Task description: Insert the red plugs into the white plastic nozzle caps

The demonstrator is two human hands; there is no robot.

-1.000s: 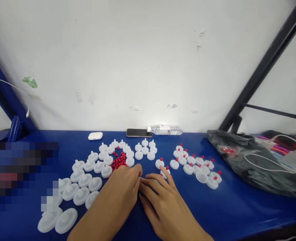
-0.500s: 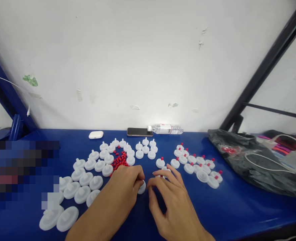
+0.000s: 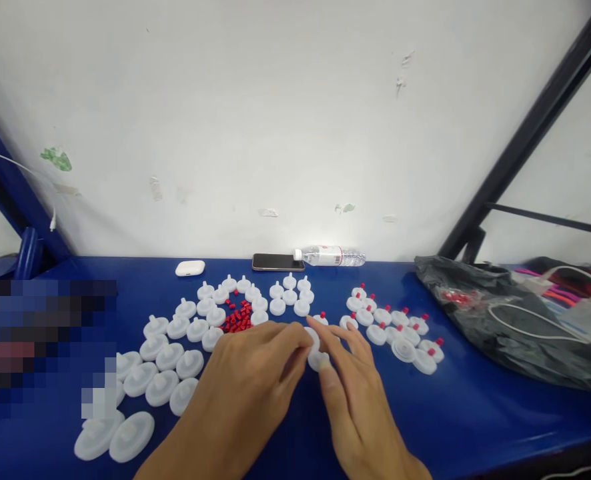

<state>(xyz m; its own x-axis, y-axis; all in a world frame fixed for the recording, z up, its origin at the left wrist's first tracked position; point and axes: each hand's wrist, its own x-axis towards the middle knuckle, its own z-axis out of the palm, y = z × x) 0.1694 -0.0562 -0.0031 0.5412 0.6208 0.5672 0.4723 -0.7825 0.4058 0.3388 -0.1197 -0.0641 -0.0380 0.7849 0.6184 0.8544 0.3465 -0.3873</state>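
Note:
A round white plastic disc with a short nozzle (image 3: 317, 359) is held between my two hands over the front middle of the blue table. My left hand (image 3: 263, 373) is closed, its fingertips at the disc's left edge; whatever else they pinch is hidden. My right hand (image 3: 358, 393) has thumb and forefinger on the disc's right side, the other fingers stretched forward. Beyond my left hand lies a pile of small red caps (image 3: 238, 319). Several bare white discs (image 3: 168, 357) spread to the left. At right stand several discs with red caps (image 3: 377, 333).
A phone (image 3: 275, 263), a clear water bottle (image 3: 330, 256) and a white earphone case (image 3: 190, 268) lie along the wall. A dark plastic bag (image 3: 495, 333) with cables covers the right side. More bare discs (image 3: 289, 297) stand at the back middle.
My left hand has moved right, towards my right hand. The fingers of my right hand have closed in on the white disc, which now sits raised between both hands.

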